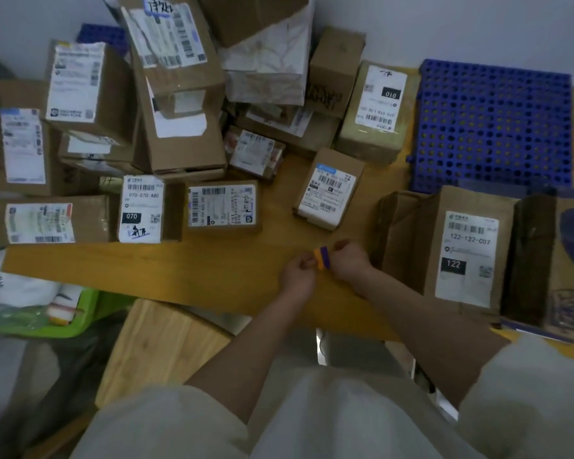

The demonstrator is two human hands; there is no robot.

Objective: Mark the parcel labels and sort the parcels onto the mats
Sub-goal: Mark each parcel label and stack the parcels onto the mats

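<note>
From the head view we see both our hands meeting over the bare middle of the yellow wooden table. Our left hand and our right hand each have their fingers curled round a short marker with an orange and a purple part, held between them just above the tabletop. Whether the cap is on or off we cannot tell.

The brown cardboard parcels with white printed labels lie around us. A heap of them covers the far left of the table. A small parcel with a blue-topped label lies alone, tilted, beyond our hands. A tall parcel marked 122 stands just beside our right hand. The blue perforated plastic mat lies at the far right, with a parcel marked 010 touching its left edge.
</note>
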